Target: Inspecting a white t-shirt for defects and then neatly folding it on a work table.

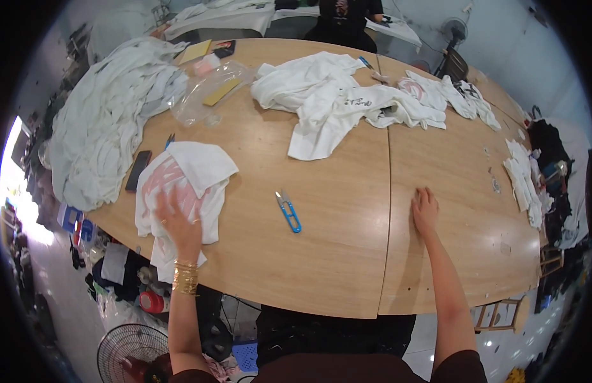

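Observation:
My left hand (179, 220) lies on a folded white garment (213, 167) with a pink print, at the left of the table. Its fingers are spread over the cloth and are a little blurred; gold bangles circle the wrist. My right hand (425, 209) rests on the bare wood to the right of the table's seam, its fingers stretched out and holding nothing. Between my hands, nearer the left one, lies a pair of blue thread snips (289, 216) with the blades pointing away from me.
A large heap of white cloth (104, 121) fills the far left, beside a dark phone (138, 171). A clear plastic bag (197, 105) and more white garments (334, 96) lie farther back. Across the table sits another person (342, 25). A fan (131, 354) stands at lower left.

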### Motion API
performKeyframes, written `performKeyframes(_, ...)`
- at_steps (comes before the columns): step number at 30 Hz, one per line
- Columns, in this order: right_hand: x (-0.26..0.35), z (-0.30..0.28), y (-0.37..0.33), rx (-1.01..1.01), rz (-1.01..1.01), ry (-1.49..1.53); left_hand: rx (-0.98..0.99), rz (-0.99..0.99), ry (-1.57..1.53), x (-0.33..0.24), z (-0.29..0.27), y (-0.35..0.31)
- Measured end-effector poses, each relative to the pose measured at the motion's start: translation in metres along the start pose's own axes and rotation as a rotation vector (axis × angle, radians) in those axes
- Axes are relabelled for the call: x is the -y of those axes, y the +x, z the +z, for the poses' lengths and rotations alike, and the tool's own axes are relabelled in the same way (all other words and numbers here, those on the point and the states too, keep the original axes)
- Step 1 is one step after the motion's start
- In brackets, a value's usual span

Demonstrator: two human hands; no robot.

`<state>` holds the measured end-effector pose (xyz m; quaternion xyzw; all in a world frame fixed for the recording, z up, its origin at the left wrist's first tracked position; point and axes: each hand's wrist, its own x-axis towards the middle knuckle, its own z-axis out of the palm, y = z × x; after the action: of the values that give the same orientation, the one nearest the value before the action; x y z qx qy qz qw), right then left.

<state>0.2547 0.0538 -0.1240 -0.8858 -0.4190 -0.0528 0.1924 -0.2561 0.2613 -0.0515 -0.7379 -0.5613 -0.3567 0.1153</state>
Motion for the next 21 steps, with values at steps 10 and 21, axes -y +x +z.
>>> performKeyframes(10,0.037,0.016,0.01,-0.012,0.142,-0.029,0.865,0.526,-0.394,-0.141,0.093,-0.015)
performKeyframes(21,0.036,0.014,0.012,-0.017,0.129,-0.043,0.781,0.433,-0.307,-0.109,0.147,0.079)
